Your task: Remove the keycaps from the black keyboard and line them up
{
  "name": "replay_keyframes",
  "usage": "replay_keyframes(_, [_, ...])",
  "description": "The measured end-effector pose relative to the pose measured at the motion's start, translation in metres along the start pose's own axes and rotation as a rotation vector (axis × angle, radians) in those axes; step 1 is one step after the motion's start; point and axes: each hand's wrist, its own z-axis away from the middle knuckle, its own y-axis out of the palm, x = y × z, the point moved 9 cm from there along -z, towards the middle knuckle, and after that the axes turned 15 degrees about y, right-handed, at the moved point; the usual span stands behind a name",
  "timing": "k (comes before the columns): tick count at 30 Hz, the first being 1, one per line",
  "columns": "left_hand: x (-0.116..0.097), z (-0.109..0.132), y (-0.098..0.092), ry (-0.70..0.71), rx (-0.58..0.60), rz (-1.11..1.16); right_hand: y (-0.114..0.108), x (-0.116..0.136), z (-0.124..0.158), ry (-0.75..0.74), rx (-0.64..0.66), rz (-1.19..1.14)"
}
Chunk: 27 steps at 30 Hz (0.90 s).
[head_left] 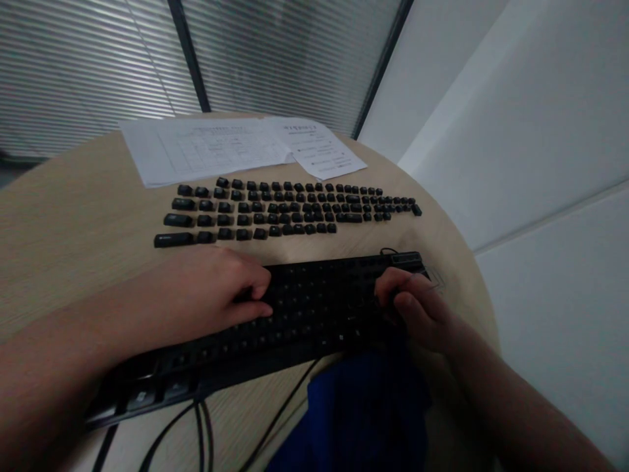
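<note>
A black keyboard lies at a slant on the table, with most of its key area in dark shade and a few keycaps on its lower edge. Over its middle-left part rests my left hand, fingers curled in and thumb stretched just below them; nothing shows between them. At the keyboard's right end my right hand is closed, thumb against the bent fingers. Whatever it grips is hidden, though a thin wire-like shape shows just beyond it. Loose black keycaps stand in several rows behind the keyboard.
Printed papers lie at the far side of the round wooden table. Black cables run below the keyboard at the near edge. Blue cloth shows at the bottom. A white wall stands close on the right.
</note>
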Motion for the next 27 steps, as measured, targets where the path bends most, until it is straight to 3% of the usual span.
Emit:
replay_keyframes(6, [0.002,0.000,0.002,-0.021,0.038,0.008,0.002,0.019,0.006,-0.115,0.012,0.160])
replay_keyframes(17, [-0.002,-0.001,-0.005,0.015,-0.008,-0.022,0.005,-0.002,-0.007,0.075,0.029,-0.013])
replay_keyframes(24, [-0.006,-0.001,-0.009,-0.011,0.002,-0.045,0.015,0.032,0.005,-0.205,0.052,0.324])
replay_keyframes(27, [-0.006,-0.001,-0.009,-0.017,0.007,-0.057,0.017,0.037,0.007,-0.284,0.029,0.317])
